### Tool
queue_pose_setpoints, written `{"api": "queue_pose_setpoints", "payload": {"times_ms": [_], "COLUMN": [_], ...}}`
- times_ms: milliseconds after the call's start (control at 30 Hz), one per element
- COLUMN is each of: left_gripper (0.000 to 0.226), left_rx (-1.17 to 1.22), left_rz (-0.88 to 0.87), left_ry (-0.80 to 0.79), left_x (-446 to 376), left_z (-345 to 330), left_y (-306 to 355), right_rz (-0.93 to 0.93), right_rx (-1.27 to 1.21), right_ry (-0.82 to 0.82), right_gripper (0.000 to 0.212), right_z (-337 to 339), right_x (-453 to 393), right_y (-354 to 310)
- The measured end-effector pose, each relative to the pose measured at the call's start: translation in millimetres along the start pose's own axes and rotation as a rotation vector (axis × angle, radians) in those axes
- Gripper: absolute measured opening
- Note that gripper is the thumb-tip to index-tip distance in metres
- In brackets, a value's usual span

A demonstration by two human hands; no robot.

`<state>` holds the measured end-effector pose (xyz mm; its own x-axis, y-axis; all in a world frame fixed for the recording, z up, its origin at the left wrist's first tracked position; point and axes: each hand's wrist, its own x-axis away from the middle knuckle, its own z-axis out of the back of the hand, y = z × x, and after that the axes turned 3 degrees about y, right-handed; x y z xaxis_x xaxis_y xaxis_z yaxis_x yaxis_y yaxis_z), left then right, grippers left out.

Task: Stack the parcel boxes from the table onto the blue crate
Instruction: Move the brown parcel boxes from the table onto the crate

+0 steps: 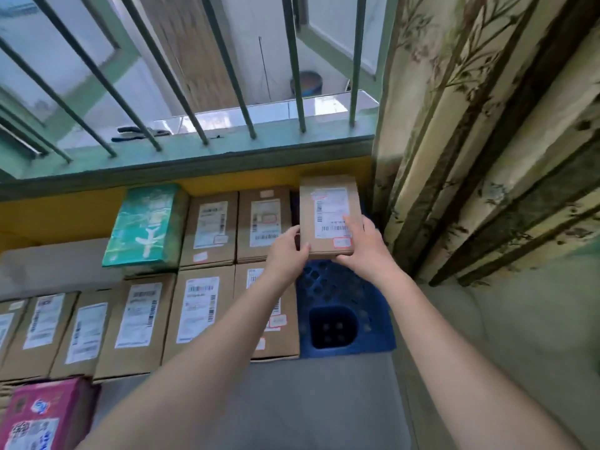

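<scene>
A brown parcel box (pixel 328 203) with a white shipping label is held over the far end of the blue crate (pixel 341 297). My left hand (pixel 287 254) grips its near left corner. My right hand (pixel 365 248) grips its near right side, with the thumb lying on the label. Whether the box rests on the crate or hangs just above it cannot be told. Left of it, several more labelled brown boxes (pixel 211 225) lie flat in two rows.
A green packet (pixel 146 225) lies on the boxes at the back left and a pink box (pixel 39 414) sits at the bottom left. A barred window (pixel 194 92) and green sill run along the back. A patterned curtain (pixel 487 141) hangs right of the crate.
</scene>
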<state>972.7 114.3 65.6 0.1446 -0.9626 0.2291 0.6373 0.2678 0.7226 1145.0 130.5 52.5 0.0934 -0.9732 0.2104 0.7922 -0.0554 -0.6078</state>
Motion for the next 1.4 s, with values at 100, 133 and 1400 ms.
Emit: {"api": "queue_pose_setpoints", "payload": {"times_ms": [100,133,1400], "left_gripper": [0.041,0.047,0.035], "left_rx": [-0.235,-0.302,0.038], "left_rz": [-0.066,-0.052,0.125], "left_ry": [-0.015,-0.025,0.431], "left_x": [-12.6,-14.8,130.3], "left_z": [-8.5,-10.9,337.3], "left_y": [-14.0,-18.8,-317.0], "right_rz": [-0.016,-0.030,0.410], "right_rx": [0.047,0.058,-0.027], "right_ry": [-0.055,-0.081,0.074], "right_gripper": [0.084,0.083,0.058], "right_z": [-14.4,-18.6,-266.3], "right_x": [-14.5,-17.8,64.0], "right_y": [13.7,15.6,-414.7]}}
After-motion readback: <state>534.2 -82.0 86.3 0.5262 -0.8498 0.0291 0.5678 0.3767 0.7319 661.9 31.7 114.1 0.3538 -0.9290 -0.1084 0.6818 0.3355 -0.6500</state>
